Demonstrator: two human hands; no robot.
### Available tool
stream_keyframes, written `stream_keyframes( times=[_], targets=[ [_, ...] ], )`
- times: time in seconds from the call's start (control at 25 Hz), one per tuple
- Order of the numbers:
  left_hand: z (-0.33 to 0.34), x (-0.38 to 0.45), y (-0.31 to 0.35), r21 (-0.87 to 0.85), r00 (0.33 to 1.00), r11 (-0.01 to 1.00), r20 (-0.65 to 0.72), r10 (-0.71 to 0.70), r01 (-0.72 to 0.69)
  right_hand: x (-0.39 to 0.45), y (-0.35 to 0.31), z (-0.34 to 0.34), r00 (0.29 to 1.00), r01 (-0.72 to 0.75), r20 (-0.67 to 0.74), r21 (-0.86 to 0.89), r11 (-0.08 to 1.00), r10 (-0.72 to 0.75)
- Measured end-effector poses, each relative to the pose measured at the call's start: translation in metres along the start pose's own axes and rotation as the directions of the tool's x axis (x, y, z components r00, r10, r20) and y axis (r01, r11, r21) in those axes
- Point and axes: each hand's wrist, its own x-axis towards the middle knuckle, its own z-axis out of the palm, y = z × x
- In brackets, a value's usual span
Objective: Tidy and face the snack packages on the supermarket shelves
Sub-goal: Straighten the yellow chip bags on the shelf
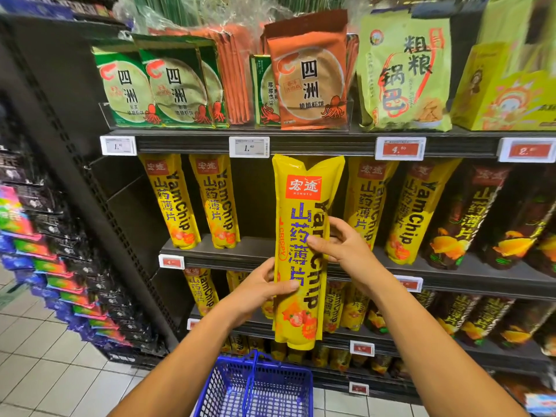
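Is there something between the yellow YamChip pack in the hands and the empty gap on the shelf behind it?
Nothing visible. The yellow YamChip pack, gripped by the left hand and right hand, is upright before the gap, which looks dark and free.

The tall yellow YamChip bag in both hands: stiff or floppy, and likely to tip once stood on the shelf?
The tall yellow YamChip bag stays straight though the left hand and right hand grip only its middle, so probably fairly stiff. Glossy film looks slippery. Tall and narrow, likely tippy; shelved bags lean back.
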Motion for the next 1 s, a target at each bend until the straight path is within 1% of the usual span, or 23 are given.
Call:
stream_keyframes(
  times=[0.24, 0.44, 0.56, 0.72, 0.84, 1.0],
  targets=[
    [0.008, 0.005, 0.000, 0.026, 0.999, 1.000, -0.033, -0.013, 0.014, 0.000, -0.009, -0.011, 0.999, -0.033, 0.013, -0.058, 0.998, 0.034],
    [0.020, 0.006, 0.004, 0.010, 0.995, 0.999, -0.092, 0.043, -0.043, -0.003, -0.008, -0.023, 0.999, -0.011, 0.034, 0.015, 1.000, 0.011],
    [0.027, 0.007, 0.010, 0.078, 0.985, 0.993, -0.143, 0.096, -0.085, -0.007, -0.009, -0.028, 0.996, 0.019, 0.089, 0.004, 1.000, -0.019],
    [0.035, 0.010, 0.016, 0.158, 0.968, 0.976, -0.177, 0.180, -0.152, -0.010, -0.011, -0.037, 0.985, 0.104, 0.145, -0.084, 0.991, -0.091],
    [0.042, 0.013, 0.014, 0.204, 0.950, 0.961, -0.210, 0.230, -0.188, -0.014, -0.012, -0.045, 0.972, 0.152, 0.189, -0.054, 0.987, -0.139],
    [0.051, 0.015, 0.006, 0.276, 0.919, 0.938, -0.273, 0.285, -0.209, -0.020, -0.009, -0.057, 0.947, 0.179, 0.274, -0.015, 0.984, -0.168]
  ],
)
